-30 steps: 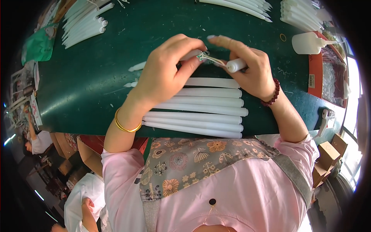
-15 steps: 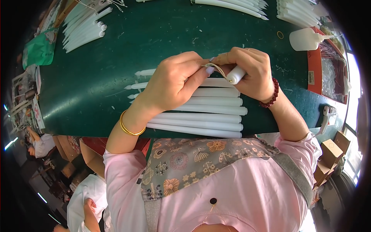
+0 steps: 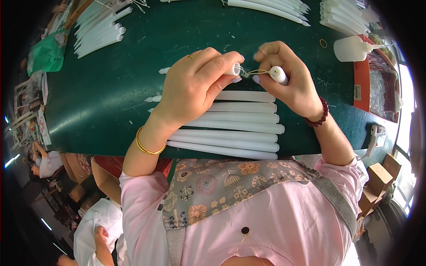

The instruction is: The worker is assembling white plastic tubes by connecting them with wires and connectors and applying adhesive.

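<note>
White tube [image 3: 230, 71], in left fingers [image 3: 218, 65], label [image 3: 357, 92] on red box [image 3: 363, 80]

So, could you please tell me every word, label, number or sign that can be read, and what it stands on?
No text can be read.
Pale label on the red box: too small to read.
Printed mark on the green bag: too blurred to read.
</note>
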### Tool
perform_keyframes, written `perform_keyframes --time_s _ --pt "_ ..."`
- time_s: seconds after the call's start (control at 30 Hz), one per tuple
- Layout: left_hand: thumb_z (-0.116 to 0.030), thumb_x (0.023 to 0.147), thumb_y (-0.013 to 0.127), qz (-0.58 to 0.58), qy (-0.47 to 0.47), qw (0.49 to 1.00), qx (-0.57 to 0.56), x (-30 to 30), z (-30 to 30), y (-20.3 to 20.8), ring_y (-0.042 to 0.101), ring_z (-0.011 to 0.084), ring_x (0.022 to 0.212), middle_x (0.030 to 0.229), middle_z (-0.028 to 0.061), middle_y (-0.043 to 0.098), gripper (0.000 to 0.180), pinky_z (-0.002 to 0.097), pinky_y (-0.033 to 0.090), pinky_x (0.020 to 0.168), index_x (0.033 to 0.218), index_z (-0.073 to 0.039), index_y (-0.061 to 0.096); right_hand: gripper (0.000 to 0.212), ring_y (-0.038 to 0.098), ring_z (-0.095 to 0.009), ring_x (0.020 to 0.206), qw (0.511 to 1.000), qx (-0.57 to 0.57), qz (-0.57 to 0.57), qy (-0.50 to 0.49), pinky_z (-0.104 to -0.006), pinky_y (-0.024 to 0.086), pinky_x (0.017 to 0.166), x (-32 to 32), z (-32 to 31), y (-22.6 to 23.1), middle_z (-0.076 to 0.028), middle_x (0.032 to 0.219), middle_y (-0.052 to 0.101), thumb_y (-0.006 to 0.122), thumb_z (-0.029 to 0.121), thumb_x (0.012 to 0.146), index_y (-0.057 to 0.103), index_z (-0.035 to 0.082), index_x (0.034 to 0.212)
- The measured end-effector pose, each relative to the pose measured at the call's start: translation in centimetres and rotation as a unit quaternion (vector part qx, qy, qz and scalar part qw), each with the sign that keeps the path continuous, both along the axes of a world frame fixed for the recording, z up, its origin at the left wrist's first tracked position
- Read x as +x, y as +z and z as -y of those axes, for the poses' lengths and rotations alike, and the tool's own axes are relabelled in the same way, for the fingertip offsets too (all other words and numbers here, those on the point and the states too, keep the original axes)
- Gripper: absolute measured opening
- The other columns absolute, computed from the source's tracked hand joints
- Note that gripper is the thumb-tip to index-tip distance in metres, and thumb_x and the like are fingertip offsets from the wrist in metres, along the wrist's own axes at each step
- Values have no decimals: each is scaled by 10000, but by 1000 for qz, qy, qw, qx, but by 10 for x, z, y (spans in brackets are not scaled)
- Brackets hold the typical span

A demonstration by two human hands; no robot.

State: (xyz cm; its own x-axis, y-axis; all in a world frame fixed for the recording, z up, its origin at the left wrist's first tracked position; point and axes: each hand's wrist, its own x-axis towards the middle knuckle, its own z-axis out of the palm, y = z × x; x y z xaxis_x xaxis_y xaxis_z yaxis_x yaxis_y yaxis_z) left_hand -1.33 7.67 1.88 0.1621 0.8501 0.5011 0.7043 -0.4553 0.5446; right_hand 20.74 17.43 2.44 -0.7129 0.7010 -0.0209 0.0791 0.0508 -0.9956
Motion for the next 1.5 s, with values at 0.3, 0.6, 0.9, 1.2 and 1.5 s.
perform_keyframes --time_s 0.3,0.6,0.9,1.2,1.5 --pt "-24 937 723 18 1 999 -42 4 3 2 626 214 738 911 96 649 290 311 519 633 1225 -26 692 357 612 -89 832 984 153 53 75 -240 523 790 4 -6 -13 -22 970 701 784 -1 877 713 9 1227" --pt "-88 897 767 14 -23 998 -57 5 6 -3 617 271 754 909 86 625 321 377 508 652 1199 -56 663 302 641 -105 821 979 178 49 85 -269 544 759 1 -3 -19 -67 987 736 793 20 864 742 25 1162" --pt "-476 686 888 -157 16 986 52 4 3 -1 546 226 784 867 14 524 541 364 415 701 1044 -130 676 183 581 -54 728 980 -102 90 148 -229 455 630 7 -8 4 -8 833 709 717 155 947 747 -11 1017" --pt "-448 636 911 -171 -8 984 50 17 -2 3 538 234 733 821 27 524 478 376 434 683 812 -113 620 165 481 -31 618 965 -182 107 157 -226 348 531 4 -7 8 25 710 595 714 148 953 728 -15 926" --pt "-555 716 766 -141 47 989 1 21 1 18 528 302 740 792 78 485 500 425 411 660 778 -99 573 298 616 -80 923 978 -109 50 170 -289 543 824 13 -2 5 -48 1001 733 740 216 991 718 -6 1188"
